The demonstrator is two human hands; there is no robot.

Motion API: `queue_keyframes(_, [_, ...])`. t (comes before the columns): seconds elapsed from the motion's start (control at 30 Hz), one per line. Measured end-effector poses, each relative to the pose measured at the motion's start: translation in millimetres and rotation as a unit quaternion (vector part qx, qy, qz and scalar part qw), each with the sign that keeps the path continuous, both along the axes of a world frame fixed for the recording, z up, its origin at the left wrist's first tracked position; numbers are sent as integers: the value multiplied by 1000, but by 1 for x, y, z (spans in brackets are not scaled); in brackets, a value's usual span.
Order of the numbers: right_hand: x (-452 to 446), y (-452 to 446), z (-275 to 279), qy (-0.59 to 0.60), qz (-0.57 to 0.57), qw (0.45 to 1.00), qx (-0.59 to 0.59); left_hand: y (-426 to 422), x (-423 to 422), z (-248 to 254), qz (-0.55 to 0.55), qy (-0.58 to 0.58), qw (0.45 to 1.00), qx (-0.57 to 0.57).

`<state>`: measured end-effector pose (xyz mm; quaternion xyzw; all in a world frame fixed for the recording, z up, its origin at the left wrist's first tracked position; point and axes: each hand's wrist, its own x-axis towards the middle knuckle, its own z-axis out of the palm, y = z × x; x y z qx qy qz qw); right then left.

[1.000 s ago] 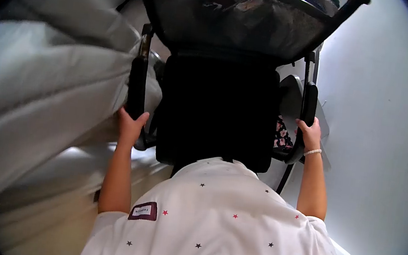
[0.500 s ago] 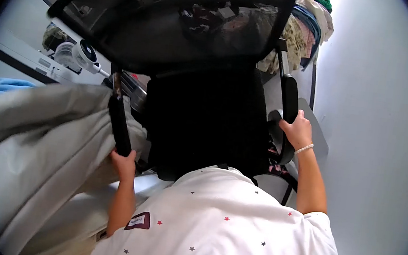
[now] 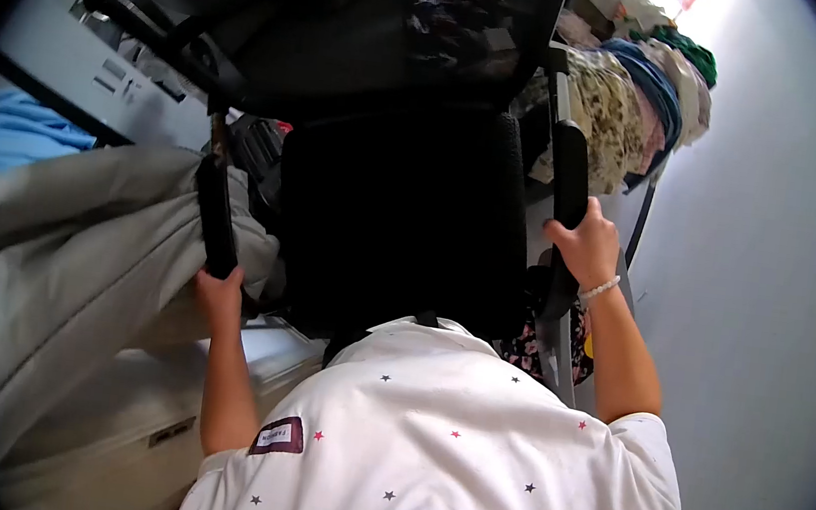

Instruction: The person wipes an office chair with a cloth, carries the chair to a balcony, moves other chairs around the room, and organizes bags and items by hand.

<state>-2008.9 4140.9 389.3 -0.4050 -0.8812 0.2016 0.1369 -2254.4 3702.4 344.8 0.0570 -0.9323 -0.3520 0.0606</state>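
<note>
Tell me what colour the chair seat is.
The chair seat is black; the head view shows it best.

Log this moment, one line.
left hand: gripping black padded armrest; right hand: gripping matching opposite armrest; black mesh-backed chair: facing camera

Seat (image 3: 396, 224): directly before the person, between the two armrests.
Backrest (image 3: 350, 57): at the seat's far edge.
Left armrest (image 3: 218, 218): left of the seat, left hand (image 3: 220, 299) on its near end.
Right armrest (image 3: 569, 178): right of the seat, right hand (image 3: 587, 245) on it from the outer side.
Quilt (image 3: 97, 250): left of the seat, showing on both sides of the left armrest.
Cloth (image 3: 18, 140): far left, beyond the quilt.
Clothes pile (image 3: 637, 100): beyond the right armrest, near the wall (image 3: 776, 297) on the right.
</note>
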Motion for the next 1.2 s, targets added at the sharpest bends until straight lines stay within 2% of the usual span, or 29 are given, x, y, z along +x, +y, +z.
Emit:
queue_keyframes(0.17, [-50, 24, 7, -19, -8, 1000, 24, 32, 9, 6, 42, 108, 989, -95])
queue_keyframes(0.2, [-70, 21, 1, -8, -7, 999, 33, 29, -4, -13, 41, 110, 991, -57])
queue_keyframes(0.3, [-75, 16, -2, -13, -11, 1000, 22, 27, -19, -37, 89, 143, 981, -95])
queue_keyframes(0.33, [-74, 16, -3, -16, -12, 1000, 11, 36, -14, -31, 99, 105, 989, -32])
queue_keyframes(0.43, [-76, 29, -18, 3, 5, 1000, -18, 46, -14, -58, 116, 202, 965, -118])
queue_keyframes(0.47, [-77, 30, -21, 14, 12, 1000, -15, 45, -14, -66, 102, 191, 973, -80])
queue_keyframes(0.57, [-83, 34, -24, 9, 4, 1000, -7, 51, -5, -70, 55, 197, 962, -179])
queue_keyframes(0.67, [-94, 39, -23, 24, 12, 999, -42, 84, 16, -64, 54, 236, 938, -246])
queue_keyframes(0.77, [-103, 45, -26, 48, 17, 996, -72, 117, 18, -46, -248, 230, 919, -204])
queue_keyframes(0.83, [-108, 52, -31, 55, 20, 995, -81, 138, -25, -15, -194, 314, 909, -194])
queue_keyframes(0.9, [-115, 51, -28, 62, 24, 994, -88, 145, -94, 17, -79, 316, 917, -231])
queue_keyframes(0.97, [-120, 53, -25, 60, 30, 993, -92, 131, -164, 9, -79, 47, 968, -235])
queue_keyframes(1.07, [-133, 59, -27, 30, 19, 996, -86, 136, -213, 11, -56, -163, 957, -234])
queue_keyframes(1.13, [-146, 65, -32, -11, 5, 997, -79, 143, -221, 6, -46, -140, 954, -260])
queue_keyframes(1.2, [-157, 71, -35, -2, 6, 996, -85, 153, -227, 7, -52, -125, 953, -271])
